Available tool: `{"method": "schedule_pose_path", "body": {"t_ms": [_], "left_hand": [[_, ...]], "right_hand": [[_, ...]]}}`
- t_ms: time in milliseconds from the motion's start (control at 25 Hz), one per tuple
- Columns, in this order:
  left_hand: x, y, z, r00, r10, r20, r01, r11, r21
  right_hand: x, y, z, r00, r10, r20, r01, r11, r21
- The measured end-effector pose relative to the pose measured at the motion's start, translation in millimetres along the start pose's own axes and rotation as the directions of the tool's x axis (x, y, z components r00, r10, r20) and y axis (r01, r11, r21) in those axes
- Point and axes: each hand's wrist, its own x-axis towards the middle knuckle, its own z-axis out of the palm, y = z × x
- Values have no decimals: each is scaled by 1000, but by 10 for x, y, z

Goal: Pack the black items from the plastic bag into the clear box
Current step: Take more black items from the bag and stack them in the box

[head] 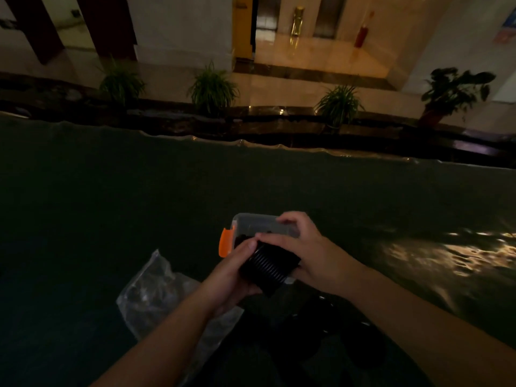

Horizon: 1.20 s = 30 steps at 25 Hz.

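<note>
Black items (266, 265), a ribbed stack of dark discs, sit clamped between both hands just above the near end of the clear box. Largest in view is the dark-covered bench (139, 191), which carries everything. On it, below and to the left of the left fingers, lies the crumpled plastic bag (152, 291), with dim dark shapes inside that are too murky to make out. The clear box (262, 223) lies just beyond the fingertips, and its orange latch (225, 243) stands up right beside the left thumb. The left hand (233, 275) cups the stack from the left, fingers curled around it. The right hand (303, 247) grips the stack's other side, its fingers (275, 237) pressed across the top while the forefinger touches the box's rim.
</note>
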Motion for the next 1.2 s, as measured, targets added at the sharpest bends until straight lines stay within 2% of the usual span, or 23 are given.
{"method": "schedule_pose_path", "body": {"t_ms": [80,160,240,320,440,480,600,720,800,880,920,960,1000,1080,1200], "left_hand": [[118,-53,-8,999,32,-18,-33,994,-100],[243,-70,11,997,68,-46,-76,977,-201],[360,-62,79,990,105,-95,-125,966,-228],[473,-68,140,980,121,-157,-155,962,-223],[638,-93,169,974,110,-197,-154,962,-225],[693,-98,178,972,100,-212,-139,974,-181],[852,-96,214,964,107,-243,-83,991,108],[975,-34,126,965,135,-224,-47,932,359],[987,62,-44,952,219,-216,-40,783,621],[987,165,-302,854,436,-284,8,535,845],[983,207,-442,785,523,-331,62,465,883],[971,235,-544,738,550,-389,120,461,879],[959,242,-621,720,529,-449,171,492,854],[945,189,-716,734,449,-509,227,545,807],[901,60,-773,752,413,-514,244,550,799]], "right_hand": [[7,18,-8,959,242,-149,-250,968,-37],[16,-32,33,834,511,-209,-472,856,208],[30,-62,138,776,621,-113,-507,719,475],[35,-37,216,741,671,-13,-511,576,638],[113,41,201,590,801,104,-460,228,858],[149,96,205,546,828,127,-452,164,877],[323,258,271,455,876,159,-549,136,825],[491,450,395,363,920,149,-587,101,803],[567,569,474,308,942,130,-621,95,778],[623,646,573,288,949,127,-700,118,704],[649,668,639,286,950,128,-756,141,639],[662,688,713,289,950,121,-808,174,563],[668,703,797,295,949,108,-846,207,492],[679,730,960,301,951,66,-877,250,411],[725,724,1130,307,950,-50,-864,300,404]]}}
